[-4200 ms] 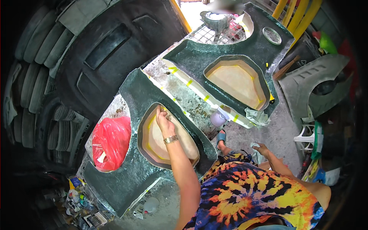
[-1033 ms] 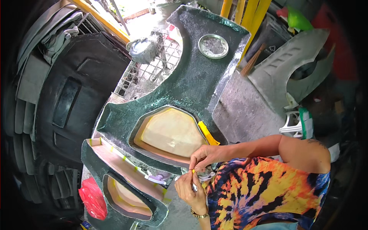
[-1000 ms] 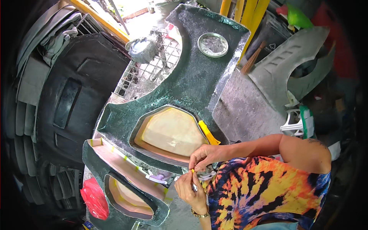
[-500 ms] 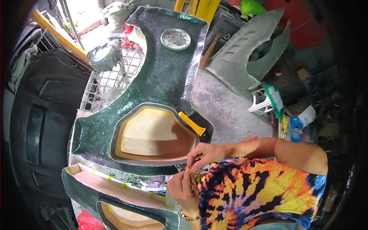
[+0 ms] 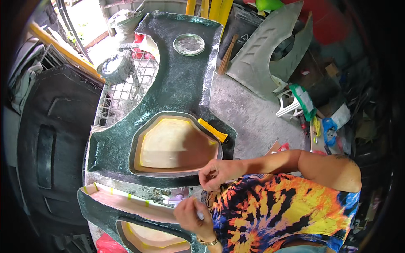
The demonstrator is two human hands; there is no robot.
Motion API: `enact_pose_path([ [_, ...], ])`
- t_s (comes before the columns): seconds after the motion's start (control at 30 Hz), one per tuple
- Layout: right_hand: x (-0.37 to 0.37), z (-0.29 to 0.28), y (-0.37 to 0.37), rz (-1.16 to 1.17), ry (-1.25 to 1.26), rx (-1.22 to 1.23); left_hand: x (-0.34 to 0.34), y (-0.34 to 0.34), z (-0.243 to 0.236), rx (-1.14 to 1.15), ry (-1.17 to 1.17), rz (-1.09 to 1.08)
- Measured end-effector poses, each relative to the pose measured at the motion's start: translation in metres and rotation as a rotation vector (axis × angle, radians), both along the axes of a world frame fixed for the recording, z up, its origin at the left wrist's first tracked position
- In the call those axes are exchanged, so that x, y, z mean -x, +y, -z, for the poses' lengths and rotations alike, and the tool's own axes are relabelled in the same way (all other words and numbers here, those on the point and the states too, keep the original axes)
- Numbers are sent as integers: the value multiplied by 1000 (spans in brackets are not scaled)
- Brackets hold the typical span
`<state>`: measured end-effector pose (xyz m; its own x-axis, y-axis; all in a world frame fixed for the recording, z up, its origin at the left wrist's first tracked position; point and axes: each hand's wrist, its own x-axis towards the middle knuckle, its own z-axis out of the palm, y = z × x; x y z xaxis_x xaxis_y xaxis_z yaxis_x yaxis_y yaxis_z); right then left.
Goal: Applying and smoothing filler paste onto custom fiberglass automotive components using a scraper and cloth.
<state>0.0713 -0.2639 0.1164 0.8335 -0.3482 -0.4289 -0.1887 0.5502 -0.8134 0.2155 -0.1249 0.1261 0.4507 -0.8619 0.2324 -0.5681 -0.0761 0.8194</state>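
Note:
My left hand (image 5: 190,217), with a gold-coloured watch at the wrist, is curled around a small whitish thing (image 5: 199,214) that I cannot name. Above it, my right hand (image 5: 220,173) has its fingers pinched together by the near right rim of a cream-lined recess (image 5: 179,145); whatever they hold is hidden. The recess has a dark raised wall and lies in a large dark green moulded panel (image 5: 181,84). Beside it lies a yellow utility knife (image 5: 213,130) with a black end. A purple and white thing (image 5: 178,197) sits just beyond my left hand.
A second dark moulded panel (image 5: 99,211) with yellow tape strips lies nearest. A round lid (image 5: 189,44) rests on the large panel. Grey fender panels (image 5: 257,50) lean at the far right, near a white plastic stool (image 5: 291,105). A black panel (image 5: 46,139) stands left.
My hands have drawn apart, the left moving slightly left and downward. The yellow bit earlier seen between the fingers no longer shows. The whole view has shifted a little.

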Motion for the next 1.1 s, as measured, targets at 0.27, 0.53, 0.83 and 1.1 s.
enact_pose_path([
  [0.27, -78, 97, -39, 460, -83, -415, -16, 37, -12, 6, 133, -281],
  [0.53, -107, 157, -86, 1048, -112, -382, 22, 2, -20, -63, 135, 80],
  [0.83, -114, 171, -85, 1074, -76, -347, 17, -6, -18, -135, 146, 172],
  [1.1, -109, 171, -91, 1067, -104, -309, 17, -12, -18, -168, 152, 186],
])
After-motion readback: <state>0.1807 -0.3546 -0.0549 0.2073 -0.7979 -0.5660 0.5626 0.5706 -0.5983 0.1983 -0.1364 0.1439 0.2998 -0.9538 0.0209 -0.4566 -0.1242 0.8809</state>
